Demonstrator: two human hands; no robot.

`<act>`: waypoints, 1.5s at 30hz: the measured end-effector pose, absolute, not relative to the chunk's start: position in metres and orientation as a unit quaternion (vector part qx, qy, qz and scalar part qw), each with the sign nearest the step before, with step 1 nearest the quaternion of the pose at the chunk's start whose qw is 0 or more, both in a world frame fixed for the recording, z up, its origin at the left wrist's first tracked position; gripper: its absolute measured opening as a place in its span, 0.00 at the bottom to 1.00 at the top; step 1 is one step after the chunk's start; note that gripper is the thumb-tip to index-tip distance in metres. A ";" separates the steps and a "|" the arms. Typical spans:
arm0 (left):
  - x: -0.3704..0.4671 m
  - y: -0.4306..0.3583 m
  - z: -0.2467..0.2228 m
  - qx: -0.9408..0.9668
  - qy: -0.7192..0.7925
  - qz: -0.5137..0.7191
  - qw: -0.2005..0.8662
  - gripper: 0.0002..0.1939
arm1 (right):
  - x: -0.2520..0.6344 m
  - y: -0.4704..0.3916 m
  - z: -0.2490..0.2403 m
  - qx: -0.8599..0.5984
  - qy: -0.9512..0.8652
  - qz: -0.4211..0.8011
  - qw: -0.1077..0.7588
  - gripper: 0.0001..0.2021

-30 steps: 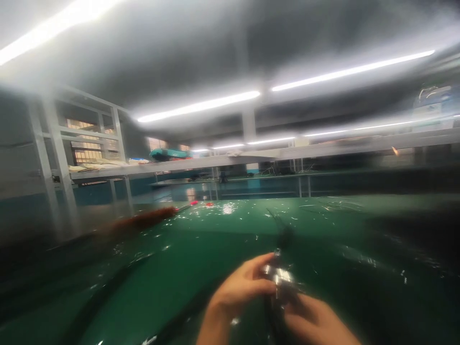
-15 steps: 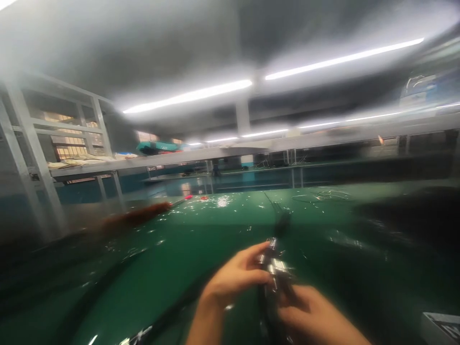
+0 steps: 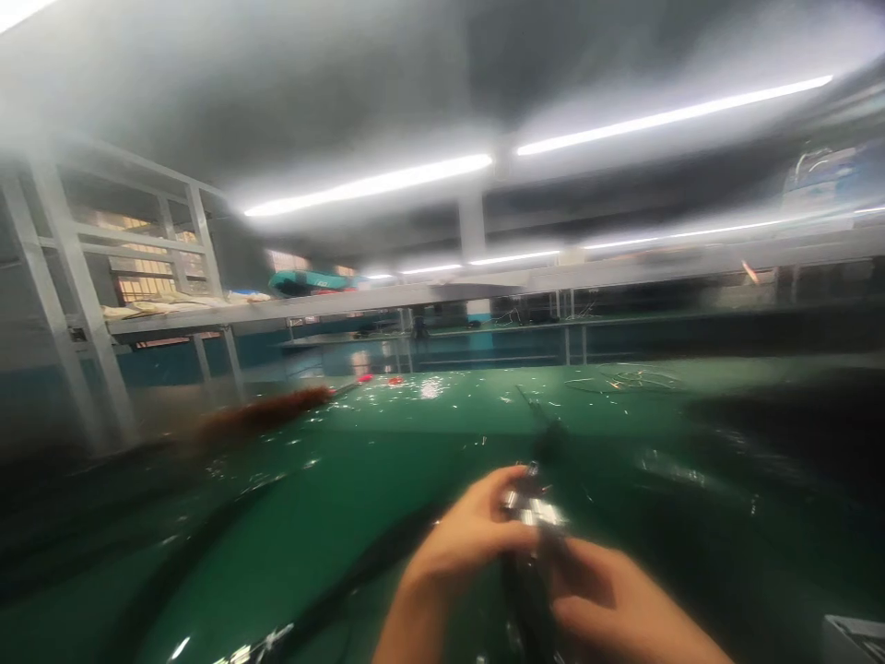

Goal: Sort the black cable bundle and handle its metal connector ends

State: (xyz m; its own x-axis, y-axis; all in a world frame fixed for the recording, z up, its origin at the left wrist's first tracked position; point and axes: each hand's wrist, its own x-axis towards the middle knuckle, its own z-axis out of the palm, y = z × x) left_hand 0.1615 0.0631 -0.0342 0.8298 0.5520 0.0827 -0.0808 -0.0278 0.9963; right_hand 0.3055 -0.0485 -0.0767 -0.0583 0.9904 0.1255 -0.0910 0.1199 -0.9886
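Both my hands meet low in the middle of the view over a green table (image 3: 387, 461). My left hand (image 3: 460, 544) pinches a small shiny metal part (image 3: 531, 510) with its fingertips. My right hand (image 3: 615, 609) grips the dark cable or tool body (image 3: 525, 599) below that metal part. A thin dark wire (image 3: 546, 429) runs away from the part across the table. The picture is blurred, so finer detail of the part is not visible.
A brown brush-like object (image 3: 266, 412) lies at the left on the table, with small red pieces (image 3: 377, 378) beyond it. Thin wire loops (image 3: 632, 378) lie at the far right. A grey shelf (image 3: 311, 302) spans the back. A box corner (image 3: 854, 636) shows at bottom right.
The view has shifted slightly; my hands stay together on the metal part, a little lower in the picture than half a second ago.
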 end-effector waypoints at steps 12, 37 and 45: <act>0.160 0.063 -0.024 0.713 0.143 0.223 0.649 0.33 | 0.314 -0.039 -0.109 -0.375 -0.431 0.601 0.560 0.24; 0.136 0.081 -0.030 0.635 0.120 0.225 0.729 0.36 | 0.284 -0.056 -0.056 -0.540 -0.508 0.411 0.530 0.05; 0.128 0.090 -0.040 0.641 0.099 0.215 0.730 0.37 | 0.282 -0.046 -0.070 -0.491 -0.494 0.467 0.544 0.06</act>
